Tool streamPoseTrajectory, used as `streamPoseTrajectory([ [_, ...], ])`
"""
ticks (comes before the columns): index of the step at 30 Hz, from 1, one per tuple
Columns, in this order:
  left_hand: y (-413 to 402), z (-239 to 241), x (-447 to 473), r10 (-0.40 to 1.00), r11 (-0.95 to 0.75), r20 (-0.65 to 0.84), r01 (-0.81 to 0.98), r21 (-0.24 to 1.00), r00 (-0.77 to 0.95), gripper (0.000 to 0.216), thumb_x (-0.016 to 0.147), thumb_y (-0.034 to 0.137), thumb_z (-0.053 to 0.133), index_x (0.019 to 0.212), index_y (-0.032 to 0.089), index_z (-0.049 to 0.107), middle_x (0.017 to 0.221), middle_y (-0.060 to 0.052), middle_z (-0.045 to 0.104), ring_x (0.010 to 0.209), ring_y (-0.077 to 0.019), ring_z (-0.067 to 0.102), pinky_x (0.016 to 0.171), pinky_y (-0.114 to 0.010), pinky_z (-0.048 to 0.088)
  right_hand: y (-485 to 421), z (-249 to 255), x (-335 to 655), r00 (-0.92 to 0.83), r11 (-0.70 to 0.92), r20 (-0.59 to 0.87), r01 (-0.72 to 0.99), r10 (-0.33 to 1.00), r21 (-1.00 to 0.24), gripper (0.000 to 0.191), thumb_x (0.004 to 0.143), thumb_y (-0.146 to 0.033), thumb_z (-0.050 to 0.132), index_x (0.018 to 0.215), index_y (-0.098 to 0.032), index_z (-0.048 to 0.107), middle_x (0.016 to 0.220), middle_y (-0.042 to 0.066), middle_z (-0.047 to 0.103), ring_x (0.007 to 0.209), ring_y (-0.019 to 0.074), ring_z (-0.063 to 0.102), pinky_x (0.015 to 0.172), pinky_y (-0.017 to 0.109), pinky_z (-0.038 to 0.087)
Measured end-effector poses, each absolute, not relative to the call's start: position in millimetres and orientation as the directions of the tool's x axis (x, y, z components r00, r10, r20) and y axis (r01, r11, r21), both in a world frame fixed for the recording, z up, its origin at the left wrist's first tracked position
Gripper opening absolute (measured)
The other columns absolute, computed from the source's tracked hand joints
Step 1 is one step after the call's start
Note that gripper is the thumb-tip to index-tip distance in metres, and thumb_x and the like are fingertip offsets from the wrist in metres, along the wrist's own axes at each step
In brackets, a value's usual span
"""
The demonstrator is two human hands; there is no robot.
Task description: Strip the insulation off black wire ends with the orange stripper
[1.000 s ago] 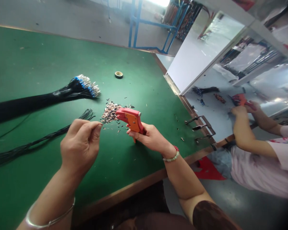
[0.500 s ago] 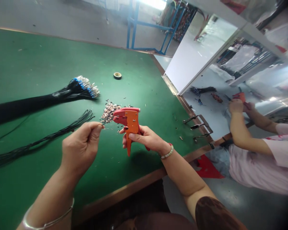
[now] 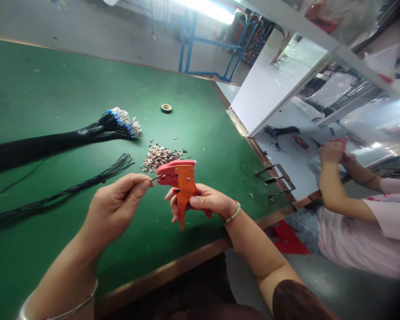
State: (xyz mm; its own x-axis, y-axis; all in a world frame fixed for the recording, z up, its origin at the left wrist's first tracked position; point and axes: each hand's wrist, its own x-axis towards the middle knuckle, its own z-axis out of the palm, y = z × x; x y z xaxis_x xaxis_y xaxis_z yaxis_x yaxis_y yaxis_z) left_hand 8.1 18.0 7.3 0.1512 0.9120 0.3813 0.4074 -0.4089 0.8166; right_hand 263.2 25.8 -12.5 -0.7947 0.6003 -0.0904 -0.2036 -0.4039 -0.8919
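My left hand (image 3: 122,204) pinches a thin black wire (image 3: 156,178) between thumb and fingertips. The wire's end reaches into the jaws of a red and orange wire stripper (image 3: 183,186). Around the stripper's grip is my right hand (image 3: 205,202), its fingers wrapped about the handles. Behind the tool lies a heap of stripped-off wire bits (image 3: 160,155), black and copper-coloured. A loose bunch of black wires (image 3: 70,189) stretches along the table left of my left hand. Beyond it rests a thick black cable bundle (image 3: 56,141) with blue and silvery terminal ends.
A tape roll (image 3: 166,108) lies on the green table (image 3: 86,84). A metal clamp-like fitting (image 3: 280,180) sits at the table's right edge. A white panel (image 3: 276,80) rises at the back right. On the right, a co-worker's hands (image 3: 333,153) hold a red tool.
My left hand has moved slightly right and the wire now enters the stripper's jaws. The stripper sits a little lower in view, baring more of the heap. The view has shifted slightly.
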Motion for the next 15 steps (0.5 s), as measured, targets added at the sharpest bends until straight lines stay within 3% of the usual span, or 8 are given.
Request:
streamPoseTrajectory([
  [8, 22.2, 13.1, 2.0, 0.875, -0.479, 0.401, 0.370, 0.796, 0.270, 0.015, 0.092, 0.029, 0.062, 0.086, 0.025, 0.075, 0.064, 0.002, 0.070, 0.048, -0.0117, 0.058, 0.046, -0.022, 0.049, 26.6, -19.2, 262.8, -0.834, -0.414, -0.048, -0.222, 0.550, -0.883, 0.056, 0.093, -0.052, 0.074, 0.131, -0.013, 0.061, 0.097, 0.008, 0.064, 0.087, 0.0190, 0.067, 0.077, 0.034, 0.060],
  [15, 23.5, 18.3, -3.5, 0.885, -0.454, 0.361, 0.374, 0.808, 0.295, 0.017, 0.092, 0.030, 0.061, 0.084, 0.025, 0.075, 0.066, 0.001, 0.072, 0.049, -0.0119, 0.061, 0.048, -0.021, 0.050, 25.1, -17.1, 261.4, -0.821, -0.445, -0.077, -0.226, 0.566, -0.866, 0.062, 0.092, -0.057, 0.073, 0.132, -0.012, 0.060, 0.097, 0.010, 0.067, 0.087, 0.0205, 0.067, 0.076, 0.035, 0.060],
])
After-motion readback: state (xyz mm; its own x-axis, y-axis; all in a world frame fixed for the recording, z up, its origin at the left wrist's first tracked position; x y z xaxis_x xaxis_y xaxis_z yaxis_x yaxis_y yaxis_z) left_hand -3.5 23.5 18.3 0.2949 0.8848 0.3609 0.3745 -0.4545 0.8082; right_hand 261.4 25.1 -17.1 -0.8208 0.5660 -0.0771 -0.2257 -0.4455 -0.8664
